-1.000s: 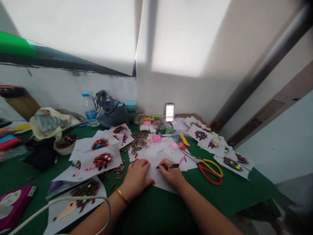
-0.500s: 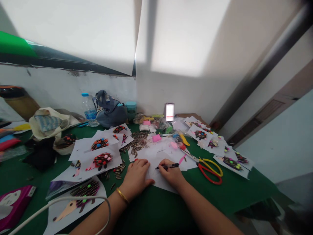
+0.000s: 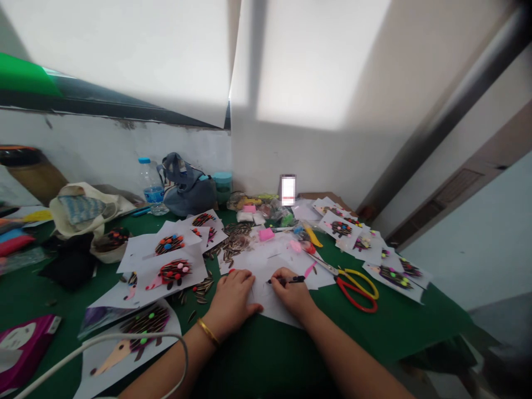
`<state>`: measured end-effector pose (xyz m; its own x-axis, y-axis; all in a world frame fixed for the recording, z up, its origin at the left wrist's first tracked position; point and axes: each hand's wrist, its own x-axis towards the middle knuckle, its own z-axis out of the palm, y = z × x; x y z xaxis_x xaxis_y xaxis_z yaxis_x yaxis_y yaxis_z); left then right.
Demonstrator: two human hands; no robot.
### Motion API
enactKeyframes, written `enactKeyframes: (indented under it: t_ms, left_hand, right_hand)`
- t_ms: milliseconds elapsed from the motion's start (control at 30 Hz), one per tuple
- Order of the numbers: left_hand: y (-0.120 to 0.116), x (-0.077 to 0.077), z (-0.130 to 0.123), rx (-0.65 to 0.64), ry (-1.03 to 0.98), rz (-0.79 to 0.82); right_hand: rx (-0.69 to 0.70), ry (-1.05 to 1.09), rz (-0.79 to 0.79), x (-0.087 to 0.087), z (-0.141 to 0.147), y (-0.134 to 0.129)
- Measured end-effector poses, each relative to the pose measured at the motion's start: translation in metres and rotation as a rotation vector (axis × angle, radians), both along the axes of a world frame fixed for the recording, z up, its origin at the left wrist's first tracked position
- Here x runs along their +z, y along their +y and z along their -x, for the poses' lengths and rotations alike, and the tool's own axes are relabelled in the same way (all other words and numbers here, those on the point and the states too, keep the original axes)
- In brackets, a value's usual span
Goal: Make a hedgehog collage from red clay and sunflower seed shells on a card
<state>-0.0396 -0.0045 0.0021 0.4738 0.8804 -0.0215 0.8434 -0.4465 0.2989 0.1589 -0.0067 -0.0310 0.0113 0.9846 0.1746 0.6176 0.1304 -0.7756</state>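
A black pen (image 3: 296, 280) is held in my right hand (image 3: 291, 291), its tip on a white sheet of paper (image 3: 270, 310). Faint lines show on the sheet near the tip. My left hand (image 3: 235, 296) lies flat on the paper's left side, fingers stretched out and thumb apart. Sunflower seeds (image 3: 203, 291) are scattered to the left of that hand, with a bigger heap (image 3: 236, 241) behind it. To the right of my right hand rest scissors (image 3: 357, 288) with one red and one yellow handle, their blades pointing toward the paper pile.
Several hedgehog pictures (image 3: 177, 271) made with seeds lie at left, and more (image 3: 393, 277) at right. Pink clay (image 3: 266, 235) sits beyond the paper. At the back stand a phone (image 3: 288, 190), a water bottle (image 3: 153, 191) and a blue bag (image 3: 189, 191). A white cable (image 3: 124, 337) crosses the left foreground.
My right hand and the pen have shifted very slightly to the right and up on the paper. The left hand stays in place.
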Motion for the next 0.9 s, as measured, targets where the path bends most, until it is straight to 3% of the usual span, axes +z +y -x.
enactKeyframes:
  t_ms: [900]
  left_hand:
    - [0.0009, -0.0045, 0.0018, -0.014, -0.014, -0.038]
  right_hand:
    - [0.014, 0.013, 0.002, -0.0020, -0.0013, 0.0000]
